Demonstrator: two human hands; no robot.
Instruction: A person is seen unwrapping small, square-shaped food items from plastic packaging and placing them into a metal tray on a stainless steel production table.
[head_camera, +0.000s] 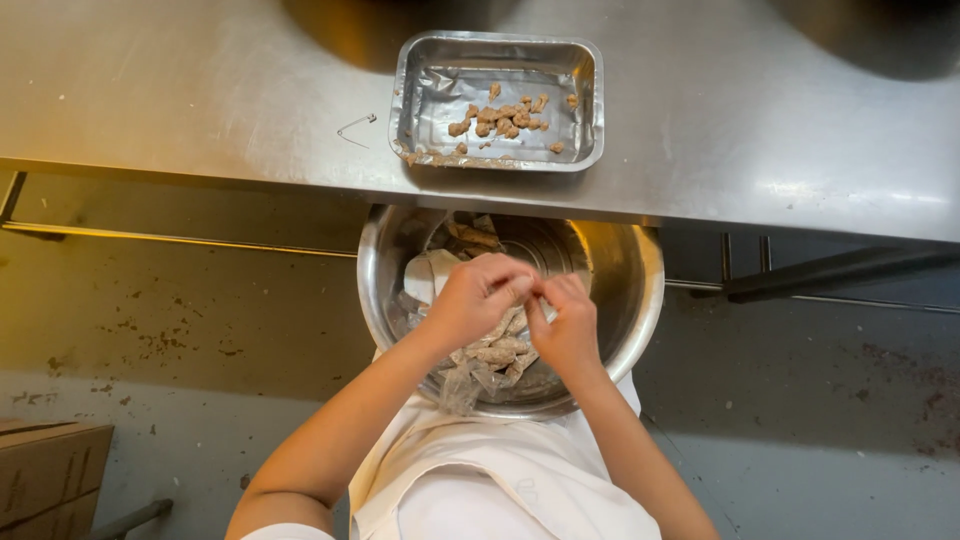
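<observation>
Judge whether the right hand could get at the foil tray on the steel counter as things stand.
Probably yes: the foil tray sits open at the counter edge, nothing lies between, though the right hand is pinching something with the left hand.

The person wears a white apron over a white short-sleeved top. Both forearms are bare. The left hand and right hand are ungloved.

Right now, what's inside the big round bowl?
The bowl holds brown sticks in clear wrappers and a white piece. The hands cover the middle.
</observation>
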